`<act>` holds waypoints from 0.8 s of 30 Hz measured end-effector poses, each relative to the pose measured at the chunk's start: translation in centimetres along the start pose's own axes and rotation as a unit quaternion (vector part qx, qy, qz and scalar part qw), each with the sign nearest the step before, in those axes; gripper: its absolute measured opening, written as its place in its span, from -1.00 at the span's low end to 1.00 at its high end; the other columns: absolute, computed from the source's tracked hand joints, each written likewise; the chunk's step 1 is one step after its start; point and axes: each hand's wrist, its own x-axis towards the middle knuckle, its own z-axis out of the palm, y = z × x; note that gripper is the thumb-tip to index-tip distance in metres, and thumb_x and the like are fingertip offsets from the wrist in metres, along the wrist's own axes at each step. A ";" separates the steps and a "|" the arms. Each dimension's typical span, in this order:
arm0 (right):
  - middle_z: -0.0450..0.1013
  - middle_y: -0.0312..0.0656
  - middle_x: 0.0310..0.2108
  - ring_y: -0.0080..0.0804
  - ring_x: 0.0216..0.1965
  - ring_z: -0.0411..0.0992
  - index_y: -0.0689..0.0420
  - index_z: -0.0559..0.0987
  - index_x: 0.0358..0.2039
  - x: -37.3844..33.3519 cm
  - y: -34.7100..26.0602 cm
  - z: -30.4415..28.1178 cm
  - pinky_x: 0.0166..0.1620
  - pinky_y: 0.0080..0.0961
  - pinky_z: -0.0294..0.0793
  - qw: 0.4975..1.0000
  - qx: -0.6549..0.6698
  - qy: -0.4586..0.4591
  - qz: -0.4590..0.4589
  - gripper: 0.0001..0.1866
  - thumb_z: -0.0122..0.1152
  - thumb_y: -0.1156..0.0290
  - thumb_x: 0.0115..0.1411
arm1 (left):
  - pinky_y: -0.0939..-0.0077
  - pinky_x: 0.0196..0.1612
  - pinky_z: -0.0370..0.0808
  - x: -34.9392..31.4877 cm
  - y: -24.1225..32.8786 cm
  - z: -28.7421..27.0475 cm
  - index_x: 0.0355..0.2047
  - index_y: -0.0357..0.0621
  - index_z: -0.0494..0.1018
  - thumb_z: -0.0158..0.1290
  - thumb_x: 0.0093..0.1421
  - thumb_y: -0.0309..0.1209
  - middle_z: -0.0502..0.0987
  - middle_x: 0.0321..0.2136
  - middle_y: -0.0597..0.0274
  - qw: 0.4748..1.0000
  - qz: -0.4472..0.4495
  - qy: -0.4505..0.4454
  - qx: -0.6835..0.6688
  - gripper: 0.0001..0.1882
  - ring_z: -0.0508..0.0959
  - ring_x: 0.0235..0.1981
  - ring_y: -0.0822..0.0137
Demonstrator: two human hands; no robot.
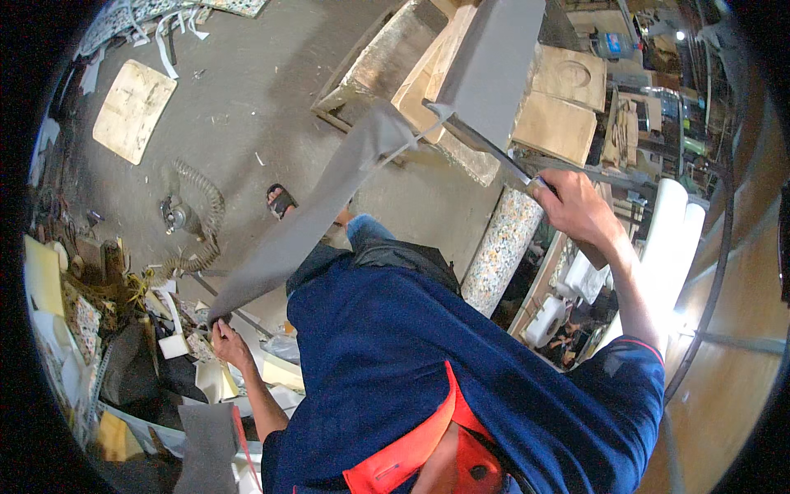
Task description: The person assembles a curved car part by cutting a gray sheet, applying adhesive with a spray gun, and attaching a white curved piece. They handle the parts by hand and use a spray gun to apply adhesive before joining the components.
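A long, limp strip of matte grey material (309, 218) was pinched at its lower end by the closed left hand (233, 344), its far end draped beside a long, narrow-bladed knife (487, 146), whose handle was wrapped tightly by the right hand (576, 207). The blade was held against or just beside the near edge of a smooth grey sheet (494, 62) by pale wood (436, 62); a speckled roll (504, 251) was seen below. A plastic bottle (611, 44) was noted top right, contents indiscernible.

I can read no words, numbers or signs anywhere around me. The clear plastic bottle (627, 46) ahead to my right carries a blue label (611, 43), too small for me to read.
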 end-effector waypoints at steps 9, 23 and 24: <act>0.52 0.32 -0.37 0.25 -0.21 0.53 0.39 0.60 -0.29 -0.7 0.0 -0.3 -0.07 -0.03 0.51 0.999 0.006 0.038 -0.006 -0.68 0.10 0.32 0.26 | 0.15 0.04 0.45 6.8 5.8 -0.7 -0.01 -0.38 0.56 0.01 0.34 -0.03 0.63 -0.12 -0.20 0.999 0.034 -0.004 0.021 -0.43 0.60 -0.10 -0.12; 0.53 0.21 -0.44 -0.08 -0.45 0.58 0.43 0.57 -0.29 2.8 -2.4 -3.6 -0.23 -0.18 0.54 0.998 -0.017 -0.029 0.053 -0.66 0.04 0.33 0.27 | 0.11 -0.02 0.46 8.2 4.0 -0.7 -0.07 -0.37 0.59 0.01 0.31 -0.05 0.64 -0.17 -0.23 0.998 -0.001 0.016 0.066 -0.45 0.61 -0.15 -0.13; 0.53 0.17 -0.47 -0.23 -0.55 0.58 0.44 0.56 -0.26 2.8 -2.6 -4.3 -0.30 -0.24 0.55 0.994 -0.011 -0.063 0.088 -0.66 0.04 0.33 0.29 | 0.09 -0.02 0.46 8.0 3.8 -0.5 -0.07 -0.35 0.60 0.01 0.31 -0.02 0.64 -0.18 -0.22 0.998 -0.002 0.014 0.057 -0.44 0.60 -0.16 -0.15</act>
